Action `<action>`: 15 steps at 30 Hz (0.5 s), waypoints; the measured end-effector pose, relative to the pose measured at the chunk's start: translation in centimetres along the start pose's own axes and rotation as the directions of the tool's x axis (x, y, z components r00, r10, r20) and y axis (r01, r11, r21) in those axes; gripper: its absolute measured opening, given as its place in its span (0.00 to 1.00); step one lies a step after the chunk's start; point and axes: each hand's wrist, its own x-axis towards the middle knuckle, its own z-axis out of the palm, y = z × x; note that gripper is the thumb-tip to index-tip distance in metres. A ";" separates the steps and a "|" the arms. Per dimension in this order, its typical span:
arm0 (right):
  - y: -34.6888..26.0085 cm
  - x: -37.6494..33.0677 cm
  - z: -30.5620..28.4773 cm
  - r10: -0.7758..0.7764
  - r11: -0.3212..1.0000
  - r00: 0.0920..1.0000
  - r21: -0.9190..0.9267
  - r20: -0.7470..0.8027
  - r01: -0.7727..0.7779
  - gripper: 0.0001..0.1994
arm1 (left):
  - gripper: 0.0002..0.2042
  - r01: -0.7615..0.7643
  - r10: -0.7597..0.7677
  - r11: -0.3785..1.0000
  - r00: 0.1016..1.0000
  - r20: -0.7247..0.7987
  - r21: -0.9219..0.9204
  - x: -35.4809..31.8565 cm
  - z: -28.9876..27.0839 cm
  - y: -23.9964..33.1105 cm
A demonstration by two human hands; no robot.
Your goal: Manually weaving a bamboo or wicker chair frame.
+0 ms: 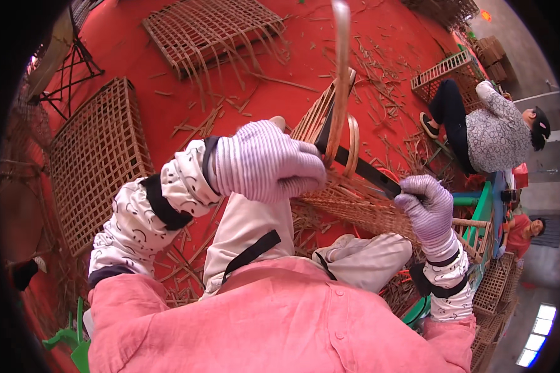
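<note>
Red floor (118, 46) surrounds a woven basket (364, 208); right hand (427, 208) grips a black strip (373, 176), left hand (264, 163) curls, grasp unclear.

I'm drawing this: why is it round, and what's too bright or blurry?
In the head view, the fisheye lens leaves dark corners and bends edges; the bright white paned window, lower right, glares; the tall tan cane strip looks soft near its top.

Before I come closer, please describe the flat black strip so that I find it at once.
Past the pink shirt, find the brown woven basket in front of the person. There, the flat black strip runs toward the right striped-gloved hand. Unlike the curved tan cane near it, it is straight and black.
</note>
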 end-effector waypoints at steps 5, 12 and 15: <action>-0.4 0.5 0.0 -0.033 0.999 0.999 -0.038 -0.019 0.032 0.09 | 0.06 -0.035 0.055 0.994 0.976 -0.209 0.100 -1.2 3.7 0.3; 0.6 1.3 -0.6 0.109 0.990 0.993 0.088 0.047 -0.113 0.10 | 0.08 -0.019 0.024 1.000 0.956 -0.293 0.019 -0.1 6.5 7.3; 0.3 1.2 -0.5 0.171 0.957 0.982 0.225 0.077 -0.185 0.10 | 0.08 0.156 -0.163 0.987 0.918 -0.363 -0.048 3.5 7.9 8.3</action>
